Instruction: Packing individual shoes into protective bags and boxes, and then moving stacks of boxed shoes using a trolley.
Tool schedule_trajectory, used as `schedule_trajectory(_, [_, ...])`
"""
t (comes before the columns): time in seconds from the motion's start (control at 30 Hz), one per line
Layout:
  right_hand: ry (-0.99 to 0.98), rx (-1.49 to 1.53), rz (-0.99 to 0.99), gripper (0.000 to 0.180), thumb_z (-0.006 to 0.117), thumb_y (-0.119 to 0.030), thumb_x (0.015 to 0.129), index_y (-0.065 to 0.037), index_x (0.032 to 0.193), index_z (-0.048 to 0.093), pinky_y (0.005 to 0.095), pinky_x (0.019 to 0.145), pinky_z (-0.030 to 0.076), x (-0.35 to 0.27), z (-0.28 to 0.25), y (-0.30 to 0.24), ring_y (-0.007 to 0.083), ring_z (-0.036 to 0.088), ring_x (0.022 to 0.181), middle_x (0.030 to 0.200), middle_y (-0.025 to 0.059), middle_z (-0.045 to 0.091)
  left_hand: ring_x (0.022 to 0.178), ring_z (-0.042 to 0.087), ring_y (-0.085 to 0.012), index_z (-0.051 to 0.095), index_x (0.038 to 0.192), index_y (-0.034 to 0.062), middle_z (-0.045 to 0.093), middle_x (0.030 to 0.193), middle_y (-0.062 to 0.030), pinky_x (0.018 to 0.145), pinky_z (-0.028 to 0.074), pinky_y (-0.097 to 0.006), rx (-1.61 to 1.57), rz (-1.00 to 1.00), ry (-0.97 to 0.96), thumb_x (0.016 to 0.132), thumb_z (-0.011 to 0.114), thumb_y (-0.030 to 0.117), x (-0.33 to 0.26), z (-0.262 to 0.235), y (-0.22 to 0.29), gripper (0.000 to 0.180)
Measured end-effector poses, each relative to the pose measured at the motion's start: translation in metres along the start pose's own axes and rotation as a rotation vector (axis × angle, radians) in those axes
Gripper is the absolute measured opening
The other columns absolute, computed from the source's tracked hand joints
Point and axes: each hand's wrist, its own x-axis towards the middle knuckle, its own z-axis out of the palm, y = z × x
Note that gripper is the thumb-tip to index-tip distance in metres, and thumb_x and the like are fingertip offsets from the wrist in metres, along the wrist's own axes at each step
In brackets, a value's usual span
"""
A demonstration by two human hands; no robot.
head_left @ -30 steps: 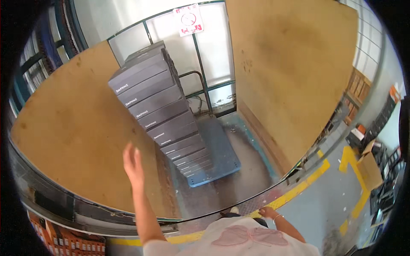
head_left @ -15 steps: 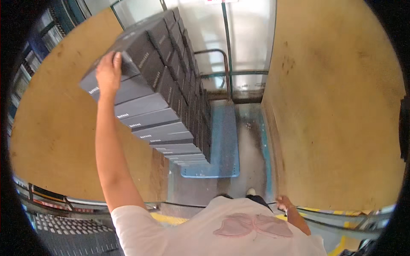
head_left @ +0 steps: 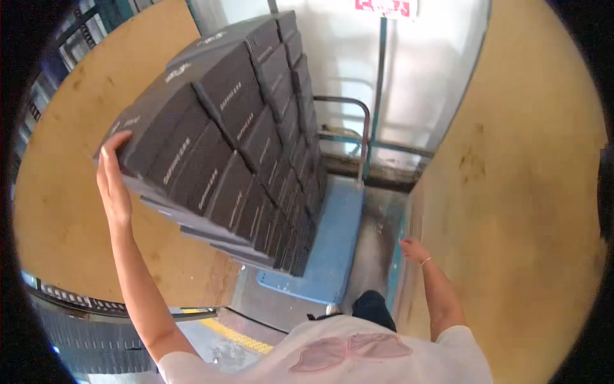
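A tall stack of dark grey shoebox-like cartons (head_left: 240, 150) stands on a blue platform trolley (head_left: 300, 287). My left hand (head_left: 114, 182) rests against the near left corner of a top carton, its fingers stretched over the upper edge and the palm along the end face. My right hand (head_left: 414, 249) hangs free near the right-hand wooden panel, fingers loosely curled in, with nothing visible in them. The undersides of the cartons and much of the trolley deck are hidden by the stack.
Wooden panels stand on the left (head_left: 57, 198) and right (head_left: 518, 192). A bent metal handle (head_left: 366, 128) rises at the trolley's far end, before a pale metal wall (head_left: 428, 77). Yellow floor marking (head_left: 240, 336) and grey stacked goods (head_left: 83, 339) lie at the lower left.
I have stepped forward, closer to the stack. My left hand has shifted to the carton's upper corner, and my right arm has swung forward. The view has turned.
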Motion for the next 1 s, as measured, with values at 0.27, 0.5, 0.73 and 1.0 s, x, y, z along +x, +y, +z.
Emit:
schedule_trajectory(0.27, [0.327,-1.246,-1.094,0.025,0.058,-0.025,0.085,-0.002,0.094,0.061,0.0397,0.083,0.047,0.334,-0.059,-0.241,0.0309,0.059,0.089,0.098,0.0147,0.061,0.104,0.053,-0.0173,0.063,0.108,-0.0001,0.062,0.109,-0.0069,0.089,0.039,-0.028,0.282,-0.217,-0.065,0.100,0.030,0.036,-0.001,0.005,0.044,0.050])
schedule_trajectory(0.5, [0.349,-1.077,-0.844,0.066,0.047,-0.045,0.094,0.002,0.138,0.035,0.0418,0.107,0.029,0.586,-0.082,-0.365,0.0370,0.038,0.129,0.139,0.0248,0.039,0.134,0.030,-0.0377,0.030,0.139,-0.0062,0.032,0.143,-0.0249,0.111,0.023,-0.040,0.890,-0.472,-0.669,0.088,0.049,0.059,0.078,0.055,0.116,0.085])
schedule_trajectory(0.73, [0.022,-0.859,-0.723,0.064,0.043,-0.052,0.094,-0.002,0.133,0.045,0.0359,0.101,0.035,0.684,-0.074,-0.421,0.0305,0.048,0.121,0.129,0.0164,0.053,0.133,0.031,-0.0374,0.030,0.137,-0.0087,0.032,0.141,-0.0289,0.110,0.024,-0.040,0.933,-0.415,-0.606,0.085,0.050,0.064,0.051,0.035,0.074,0.092])
schedule_trajectory(1.0, [0.035,-0.800,-0.806,0.060,0.039,-0.048,0.097,0.007,0.116,0.053,0.0392,0.092,0.039,0.628,-0.060,-0.372,0.0377,0.053,0.105,0.114,0.0252,0.057,0.122,0.046,-0.0358,0.036,0.136,-0.0049,0.046,0.132,-0.0269,0.103,0.036,-0.038,0.813,-0.478,-0.498,0.080,0.063,0.058,0.056,0.039,0.072,0.089])
